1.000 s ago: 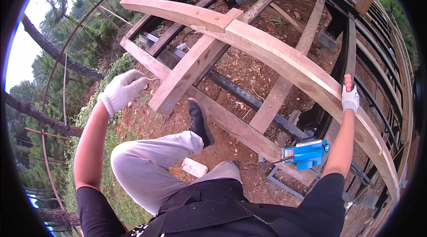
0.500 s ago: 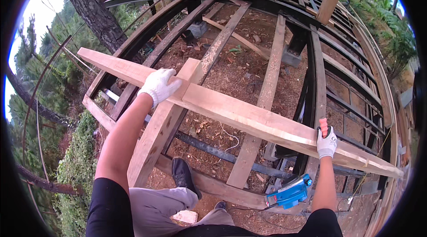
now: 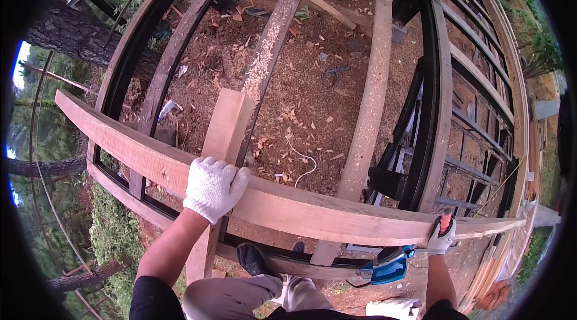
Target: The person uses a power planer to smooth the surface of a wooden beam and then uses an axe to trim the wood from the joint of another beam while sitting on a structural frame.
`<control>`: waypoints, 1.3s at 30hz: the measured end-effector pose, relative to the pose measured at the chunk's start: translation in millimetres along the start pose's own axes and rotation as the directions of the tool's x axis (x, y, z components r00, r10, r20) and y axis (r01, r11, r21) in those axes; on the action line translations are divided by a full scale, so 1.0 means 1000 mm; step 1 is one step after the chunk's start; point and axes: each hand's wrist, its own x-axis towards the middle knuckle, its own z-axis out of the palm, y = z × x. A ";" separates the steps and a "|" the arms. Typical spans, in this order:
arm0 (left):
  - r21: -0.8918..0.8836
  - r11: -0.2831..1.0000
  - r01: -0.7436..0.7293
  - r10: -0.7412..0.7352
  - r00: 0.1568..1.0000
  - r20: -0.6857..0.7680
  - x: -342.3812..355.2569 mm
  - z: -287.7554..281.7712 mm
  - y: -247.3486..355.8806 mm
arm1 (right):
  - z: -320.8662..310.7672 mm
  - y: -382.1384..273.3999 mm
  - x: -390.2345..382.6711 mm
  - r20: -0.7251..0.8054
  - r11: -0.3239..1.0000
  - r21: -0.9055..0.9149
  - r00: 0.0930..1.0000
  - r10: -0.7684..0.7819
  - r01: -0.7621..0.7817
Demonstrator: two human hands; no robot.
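Note:
A long pale wooden beam (image 3: 324,218) runs crosswise before me, over a thicker short timber (image 3: 225,121). My left hand (image 3: 215,188), in a white knit glove, is closed on the beam beside that crossing, its fingertips partly hidden. My right hand (image 3: 440,237), gloved too, is closed round the orange-red handle of a tool (image 3: 445,218) at the beam's right part; the tool's working end is hidden. Just below and left of that hand, a blue power tool (image 3: 389,269), resembling a planer, rests by the frame with its black cord.
An open deck frame of wooden joists (image 3: 369,97) and black beams (image 3: 428,115) spreads ahead over dirt (image 3: 288,79) strewn with wood chips. A tree trunk (image 3: 81,40) and branches border the left. Long planks (image 3: 514,140) line the right side. My shoe (image 3: 252,257) shows beneath the long beam.
My left hand has come onto the long beam and closed on it. The beam sits lower in view and more level. The person seen half a second ago at the far end is out of view.

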 end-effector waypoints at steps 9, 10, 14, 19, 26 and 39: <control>-0.240 0.966 -0.094 0.075 0.993 -0.087 0.006 0.006 0.030 | 0.003 0.019 0.001 0.213 0.970 0.158 0.965 0.150 -0.186; -0.252 0.965 -0.078 0.068 0.997 -0.048 0.005 0.006 0.032 | 0.002 0.018 0.003 0.241 0.971 0.150 0.959 0.147 -0.186; -0.251 0.967 -0.049 0.052 0.999 0.006 0.007 0.001 0.032 | -0.002 0.011 0.004 0.137 0.998 -0.017 0.989 0.056 -0.054; -0.179 0.984 -0.022 0.035 0.997 0.069 0.010 -0.006 0.037 | 0.005 0.003 0.008 0.128 0.991 -0.059 0.984 0.125 -0.118; -0.179 0.984 -0.015 0.022 0.999 0.034 0.008 -0.006 0.039 | -0.021 -0.057 0.029 0.420 0.958 -0.085 0.862 0.283 -0.273; -0.143 0.989 -0.019 0.037 0.992 0.118 0.016 -0.011 0.040 | 0.024 -0.385 -0.077 -0.002 0.917 0.370 0.987 -0.161 0.150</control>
